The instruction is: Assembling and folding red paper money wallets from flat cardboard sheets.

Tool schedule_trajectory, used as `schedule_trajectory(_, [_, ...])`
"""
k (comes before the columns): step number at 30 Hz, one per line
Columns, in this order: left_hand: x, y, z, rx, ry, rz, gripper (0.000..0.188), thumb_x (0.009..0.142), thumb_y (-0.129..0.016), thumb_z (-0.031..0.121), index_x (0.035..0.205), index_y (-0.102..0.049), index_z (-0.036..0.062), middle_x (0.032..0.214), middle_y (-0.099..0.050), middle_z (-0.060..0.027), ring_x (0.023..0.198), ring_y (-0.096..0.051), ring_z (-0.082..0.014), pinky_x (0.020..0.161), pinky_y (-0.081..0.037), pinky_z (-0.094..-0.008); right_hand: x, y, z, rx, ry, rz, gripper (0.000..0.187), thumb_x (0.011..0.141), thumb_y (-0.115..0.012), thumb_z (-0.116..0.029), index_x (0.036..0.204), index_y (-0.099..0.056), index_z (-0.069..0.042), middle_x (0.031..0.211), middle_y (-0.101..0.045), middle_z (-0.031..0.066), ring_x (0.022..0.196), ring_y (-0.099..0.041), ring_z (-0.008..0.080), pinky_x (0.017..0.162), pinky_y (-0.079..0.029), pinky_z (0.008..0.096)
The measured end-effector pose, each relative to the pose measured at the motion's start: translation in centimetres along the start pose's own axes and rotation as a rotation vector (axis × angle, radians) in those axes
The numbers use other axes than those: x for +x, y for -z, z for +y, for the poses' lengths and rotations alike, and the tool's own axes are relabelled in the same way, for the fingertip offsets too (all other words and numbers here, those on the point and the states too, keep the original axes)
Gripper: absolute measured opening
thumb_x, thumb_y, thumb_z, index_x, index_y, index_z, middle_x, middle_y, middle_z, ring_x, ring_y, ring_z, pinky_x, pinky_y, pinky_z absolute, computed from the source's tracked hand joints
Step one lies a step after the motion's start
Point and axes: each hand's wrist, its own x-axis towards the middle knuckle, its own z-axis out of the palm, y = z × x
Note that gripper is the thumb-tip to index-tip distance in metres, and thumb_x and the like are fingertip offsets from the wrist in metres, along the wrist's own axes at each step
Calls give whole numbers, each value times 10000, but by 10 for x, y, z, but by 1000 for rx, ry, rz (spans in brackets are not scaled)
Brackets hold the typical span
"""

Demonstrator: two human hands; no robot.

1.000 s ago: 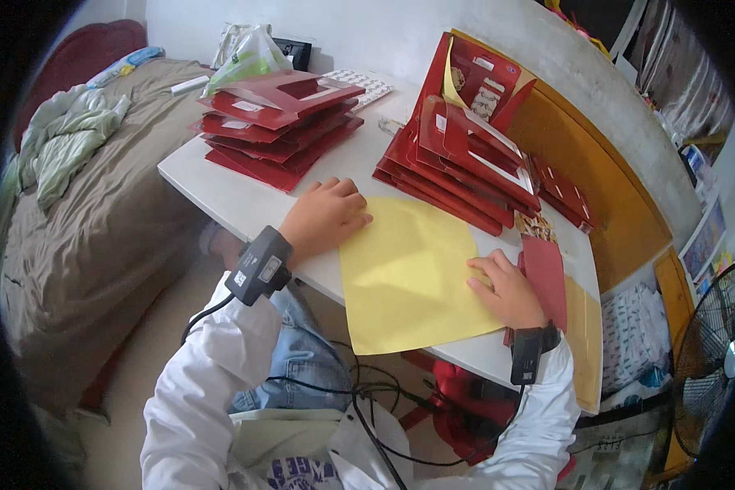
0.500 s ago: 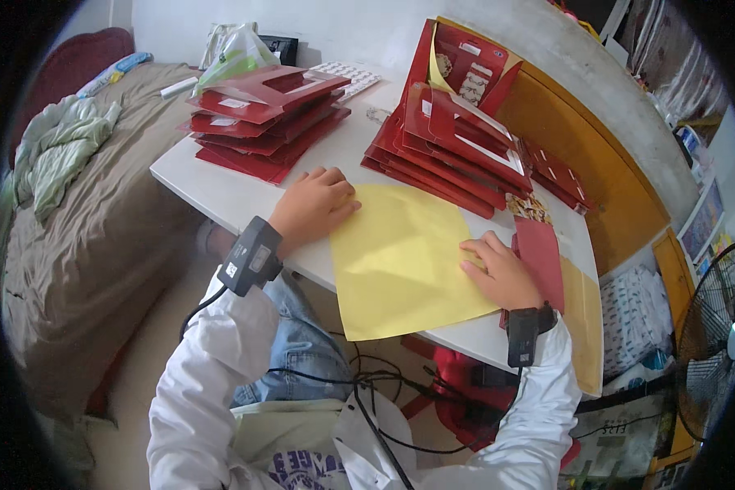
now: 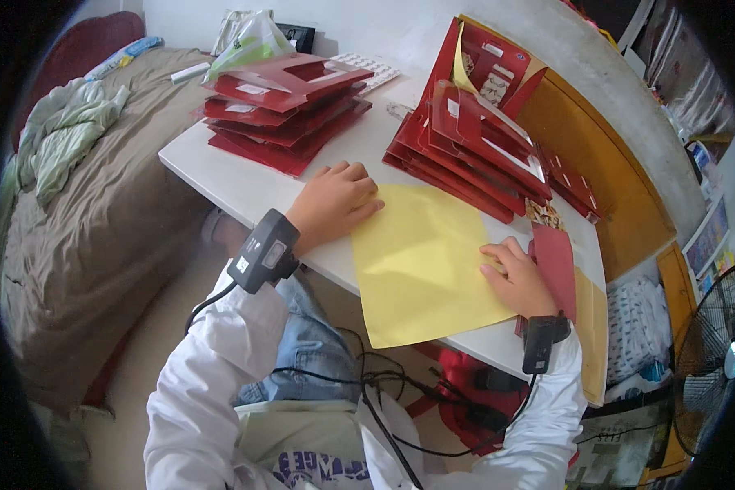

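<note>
A yellow sheet of paper lies across the front of the white table, its lower edge hanging past the table's edge. At the sheet's upper left corner is my left hand, its fingers curled and thumb pressed on the paper's edge. My right hand rests on the right side of the sheet, thumb and forefinger apart and slightly bent. Under and beside that hand lies a dark red flat piece, partly hidden. Each wrist wears a black strapped device with a cable.
Behind my left hand stands a stack of red window folders; a second stack leans beyond the sheet. An open red box stands at the back. A plastic bag, a bed and a fan surround the table.
The whole view has shifted slightly, so everything appears a little farther right. Both hands keep nearly the same places on the yellow sheet.
</note>
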Motion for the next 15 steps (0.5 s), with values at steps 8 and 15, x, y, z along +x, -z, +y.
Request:
schedule_trajectory(8, [-2,-1,0,3,-3,7,220,869,-577,243,940,-629,42,962,-572,-111,935,-538,-306,839,-432,-411,0,3,-4,-17,-3,5,293,866,-596,-199,1110,-576,-36,1000,-530,157,927,-562,358,802,-458,406])
schedule_trajectory(15, [-2,-4,1,-20,8,11,266,873,-563,314,903,-640,61,964,-583,-76,957,-537,-271,835,-436,-395,-2,3,-3,-62,-10,-18,297,875,-587,-222,1114,-581,-46,1014,-535,152,938,-571,355,808,-461,412])
